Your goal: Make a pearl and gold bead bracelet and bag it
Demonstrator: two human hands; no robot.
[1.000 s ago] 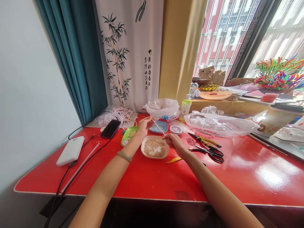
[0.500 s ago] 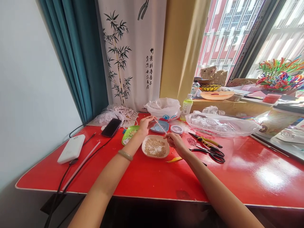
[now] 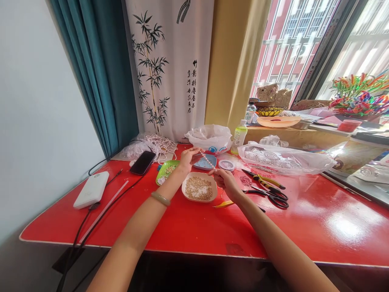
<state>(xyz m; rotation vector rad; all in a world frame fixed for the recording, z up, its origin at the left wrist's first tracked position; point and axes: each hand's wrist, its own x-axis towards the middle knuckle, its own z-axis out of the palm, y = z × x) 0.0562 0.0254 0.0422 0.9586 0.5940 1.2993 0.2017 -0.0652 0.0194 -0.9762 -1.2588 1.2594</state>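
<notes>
A short strand of beads [image 3: 207, 159] stretches slantwise between my two hands. My left hand [image 3: 189, 158] pinches its upper end, above the gap between the green tray and the blue tray. The lower end is in the closed fingers of my right hand [image 3: 224, 180], at the right rim of a cream dish. Gold beads [image 3: 197, 189] lie spread in that cream dish [image 3: 184, 195]. Pale and gold beads lie in the green tray [image 3: 159, 175], partly behind my left wrist. A blue tray [image 3: 200, 164] with small pieces sits behind the strand.
Right of my hands lie pliers [image 3: 267, 181], black-handled scissors [image 3: 278, 199], yellow tweezers [image 3: 224, 204] and pink beads [image 3: 245, 180]. A phone [image 3: 142, 163], white power bank [image 3: 91, 190] and cables are at left. Plastic bags [image 3: 209, 138] and a bottle [image 3: 239, 138] stand behind.
Both hands have barely moved, the left one shifting slightly right. The bead strand stays held between them and now sags a little.
</notes>
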